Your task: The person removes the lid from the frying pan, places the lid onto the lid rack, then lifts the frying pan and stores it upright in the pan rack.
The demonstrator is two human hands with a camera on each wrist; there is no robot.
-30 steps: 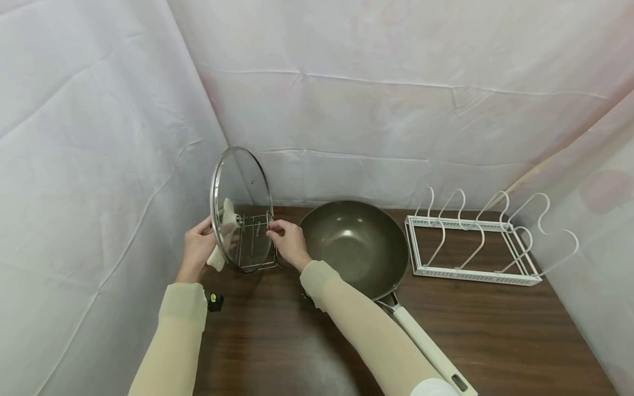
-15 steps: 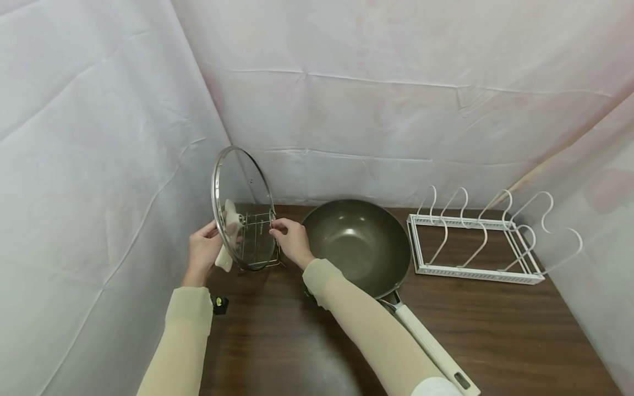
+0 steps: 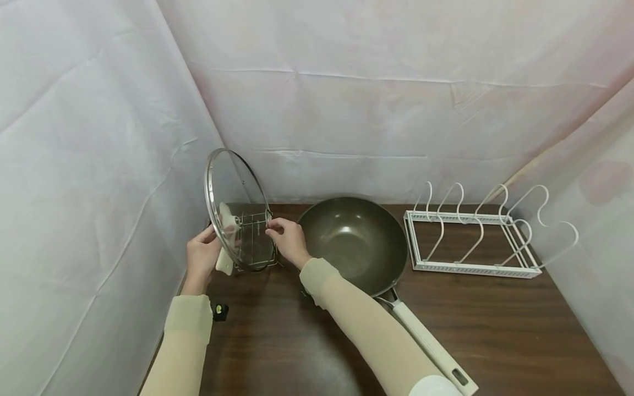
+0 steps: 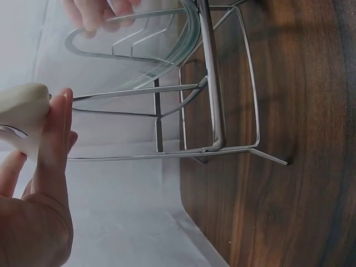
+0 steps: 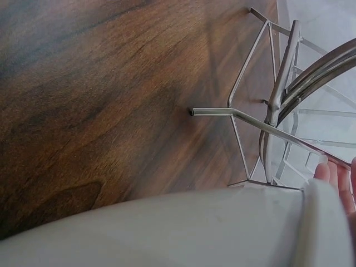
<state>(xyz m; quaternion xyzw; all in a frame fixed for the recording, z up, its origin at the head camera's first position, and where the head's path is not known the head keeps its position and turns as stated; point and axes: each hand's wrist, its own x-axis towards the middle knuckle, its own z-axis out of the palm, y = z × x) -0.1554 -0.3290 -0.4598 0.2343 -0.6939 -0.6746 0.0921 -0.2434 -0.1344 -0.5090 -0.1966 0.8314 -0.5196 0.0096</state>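
A round glass lid (image 3: pixel 247 204) with a metal rim stands on edge in a wire rack (image 4: pixel 214 105), leaning left. Its lower rim (image 5: pixel 311 78) lies against the rack's bars in the right wrist view. My left hand (image 3: pixel 203 256) holds the lid's cream handle (image 4: pixel 25 108), thumb and fingers on either side of it. On the rack's right side, my right hand (image 3: pixel 289 240) pinches the upper wire with thumb and fingertips. Part of that grip is cut off at the right wrist view's edge.
A dark wok (image 3: pixel 353 247) sits right of the wire rack, its cream handle (image 3: pixel 431 344) pointing front right under my right forearm. Farther right stands a white rack (image 3: pixel 475 270) with curved dividers. Pale cloth (image 3: pixel 317 110) hangs close behind and at both sides of the wooden table (image 3: pixel 277 341).
The lid's top has tipped further to the left, with my left hand still on its handle. My right hand has stayed at the wire rack. The wok and white rack have not moved.
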